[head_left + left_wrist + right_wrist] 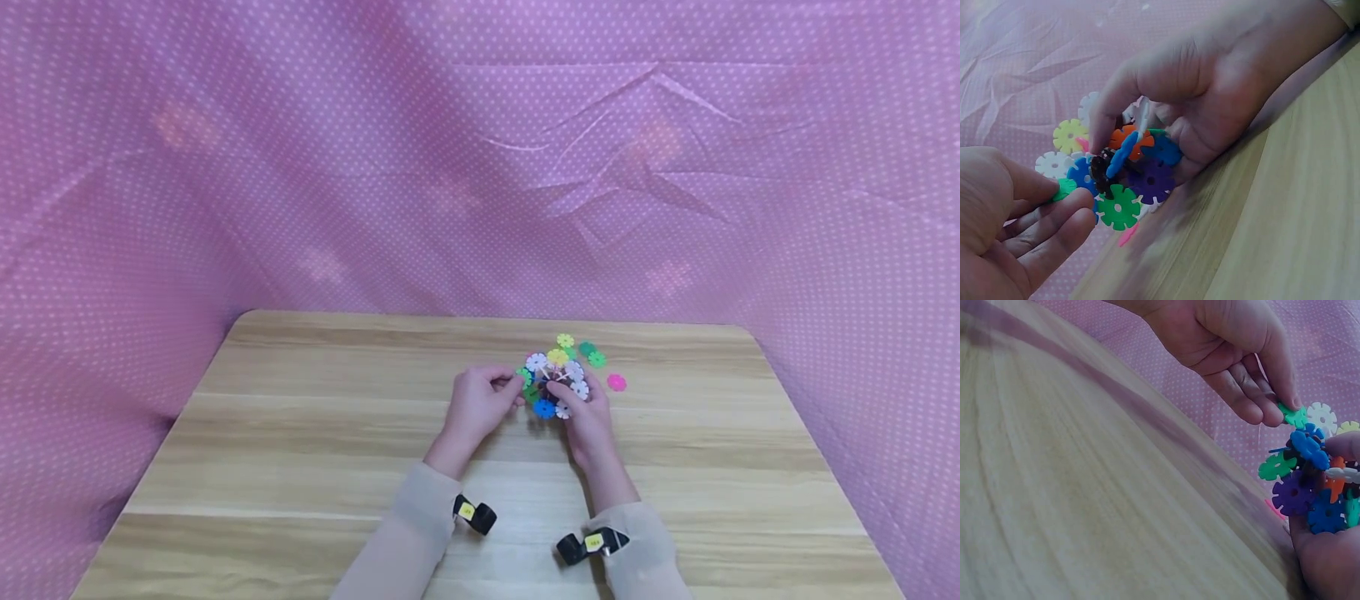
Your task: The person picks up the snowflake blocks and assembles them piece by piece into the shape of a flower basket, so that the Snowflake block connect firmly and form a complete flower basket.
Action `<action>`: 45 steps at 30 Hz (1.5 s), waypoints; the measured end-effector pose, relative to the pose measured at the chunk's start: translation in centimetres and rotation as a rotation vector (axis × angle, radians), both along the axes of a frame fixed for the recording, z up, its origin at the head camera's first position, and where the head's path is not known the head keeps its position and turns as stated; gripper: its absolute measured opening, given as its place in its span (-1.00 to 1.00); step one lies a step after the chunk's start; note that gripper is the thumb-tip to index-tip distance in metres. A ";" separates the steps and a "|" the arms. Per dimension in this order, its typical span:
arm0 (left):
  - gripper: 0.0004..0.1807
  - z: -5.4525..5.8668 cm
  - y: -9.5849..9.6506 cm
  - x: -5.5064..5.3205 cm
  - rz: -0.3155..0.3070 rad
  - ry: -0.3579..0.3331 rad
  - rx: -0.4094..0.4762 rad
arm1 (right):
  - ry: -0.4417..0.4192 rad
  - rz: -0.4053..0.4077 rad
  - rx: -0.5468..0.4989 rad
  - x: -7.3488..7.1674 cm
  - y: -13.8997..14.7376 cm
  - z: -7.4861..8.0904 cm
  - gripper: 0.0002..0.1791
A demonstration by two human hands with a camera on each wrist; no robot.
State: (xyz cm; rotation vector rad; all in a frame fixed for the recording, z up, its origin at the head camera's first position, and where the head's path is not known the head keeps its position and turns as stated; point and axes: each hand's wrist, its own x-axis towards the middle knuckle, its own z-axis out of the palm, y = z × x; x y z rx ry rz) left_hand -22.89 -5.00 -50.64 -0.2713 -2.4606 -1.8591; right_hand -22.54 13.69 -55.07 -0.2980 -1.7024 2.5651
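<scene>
A cluster of interlocked plastic snowflake discs [1150, 179] in purple, blue, white, orange, yellow, green and brown is held above the table. My right hand [590, 421] grips it from the right side, thumb on top. My left hand [480, 404] pinches a green notched disc [1294, 416] between thumb and fingertips at the cluster's left edge. In the left wrist view that green disc [1064, 189] is partly covered by the fingers and lies against a blue disc [1082, 175]. Whether the two are slotted together I cannot tell.
Behind the cluster, loose discs lie on the wooden table [300, 450]: a yellow one [566, 340], a dark green one [587, 348], a green one [597, 359] and a pink one [617, 382]. A pink dotted cloth [375, 167] hangs around the table's back and sides.
</scene>
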 end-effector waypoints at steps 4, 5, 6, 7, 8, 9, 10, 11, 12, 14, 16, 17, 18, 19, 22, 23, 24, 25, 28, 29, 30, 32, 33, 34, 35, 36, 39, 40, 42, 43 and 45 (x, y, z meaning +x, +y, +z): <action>-0.86 0.3 0.0 -0.1 -0.013 0.015 -0.032 | -0.010 -0.015 0.036 -0.1 0.1 0.0 -0.17; -0.86 0.3 0.0 -0.2 -0.014 0.017 -0.035 | -0.008 -0.015 0.041 -0.1 0.1 0.0 -0.17; -0.85 0.3 0.0 -0.2 -0.014 0.020 -0.039 | -0.005 -0.015 0.045 -0.1 0.1 0.1 -0.16; -0.85 0.3 0.0 -0.3 -0.012 0.023 -0.046 | -0.004 -0.014 0.042 -0.1 0.1 0.1 -0.14; -0.85 0.3 0.0 -0.3 -0.011 0.027 -0.053 | -0.002 -0.011 0.043 -0.1 0.1 0.1 -0.14; -0.84 0.3 0.1 -0.4 -0.012 0.033 -0.060 | 0.001 -0.008 0.045 -0.2 0.1 0.2 -0.13; -0.84 0.3 0.1 -0.4 -0.014 0.040 -0.067 | 0.005 -0.007 0.044 -0.2 0.1 0.2 -0.12; -0.84 0.3 0.1 -0.5 -0.017 0.046 -0.075 | 0.005 -0.006 0.043 -0.2 0.1 0.3 -0.12; -0.84 0.3 0.1 -0.5 -0.021 0.053 -0.081 | 0.003 -0.005 0.048 -0.3 0.1 0.3 -0.12; -0.84 0.3 0.0 -0.6 -0.031 0.063 -0.088 | -0.002 -0.007 0.053 -0.4 0.1 0.3 -0.13; -0.85 0.2 0.0 -0.7 -0.041 0.072 -0.092 | -0.009 -0.011 0.061 -0.5 0.0 0.3 -0.15; -0.85 0.3 -0.1 -0.7 -0.045 0.075 -0.094 | -0.014 -0.014 0.068 -0.5 0.0 0.3 -0.16; -0.86 0.2 -0.1 -0.7 -0.048 0.082 -0.106 | -0.016 -0.016 0.074 -0.6 0.0 0.3 -0.18; -0.86 0.3 -0.2 -0.7 -0.052 0.086 -0.118 | -0.017 -0.019 0.077 -0.6 -0.1 0.3 -0.20; -0.82 0.4 -0.3 -0.7 -0.060 0.093 -0.173 | -0.018 -0.024 0.100 -0.6 -0.2 0.3 -0.25; -0.81 0.4 -0.4 -0.7 -0.062 0.088 -0.185 | -0.018 -0.027 0.103 -0.6 -0.2 0.3 -0.26; -0.79 0.4 -0.4 -0.7 -0.065 0.080 -0.196 | -0.016 -0.028 0.105 -0.7 -0.2 0.3 -0.27; -0.80 0.5 -0.4 -0.7 -0.067 0.069 -0.194 | -0.016 -0.030 0.105 -0.7 -0.2 0.3 -0.27; -0.82 0.4 -0.3 -0.8 -0.076 0.038 -0.154 | -0.010 -0.026 0.103 -0.8 -0.1 0.2 -0.25; -0.82 0.4 -0.3 -0.9 -0.079 0.034 -0.141 | -0.005 -0.025 0.099 -0.8 0.0 0.2 -0.23; -0.80 0.3 -0.3 -1.0 -0.081 0.034 -0.135 | -0.001 -0.022 0.093 -0.8 0.1 0.2 -0.23; -0.77 0.0 -0.3 -1.3 -0.079 0.039 -0.126 | 0.005 -0.029 0.081 -0.8 0.4 0.4 -0.23; -0.76 -0.1 -0.4 -1.5 -0.076 0.040 -0.119 | 0.007 -0.040 0.067 -0.8 0.6 0.5 -0.24; -0.75 -0.2 -0.4 -1.7 -0.069 0.043 -0.122 | 0.012 -0.051 0.055 -0.9 0.8 0.5 -0.26; -0.74 -0.4 -0.4 -1.9 -0.061 0.048 -0.128 | 0.016 -0.069 0.039 -0.9 1.1 0.6 -0.28; -0.74 -0.5 -0.5 -2.1 -0.053 0.050 -0.134 | 0.020 -0.087 0.018 -1.0 1.4 0.7 -0.34; -0.77 -1.1 -0.5 -2.9 -0.039 0.061 -0.171 | 0.046 -0.140 -0.054 -1.1 2.1 0.9 -0.48; -0.77 -1.3 -0.4 -3.2 -0.035 0.065 -0.201 | 0.053 -0.146 -0.067 -1.1 2.4 1.0 -0.51; -0.75 -1.7 -0.1 -4.0 -0.037 0.068 -0.273 | 0.055 -0.160 -0.104 -1.2 2.9 1.2 -0.53; -0.73 -1.9 0.0 -4.5 -0.042 0.072 -0.313 | 0.051 -0.164 -0.113 -1.1 3.1 1.2 -0.52; -0.66 -2.3 0.5 -5.4 -0.055 0.079 -0.387 | 0.025 -0.164 -0.115 -1.1 3.4 1.2 -0.51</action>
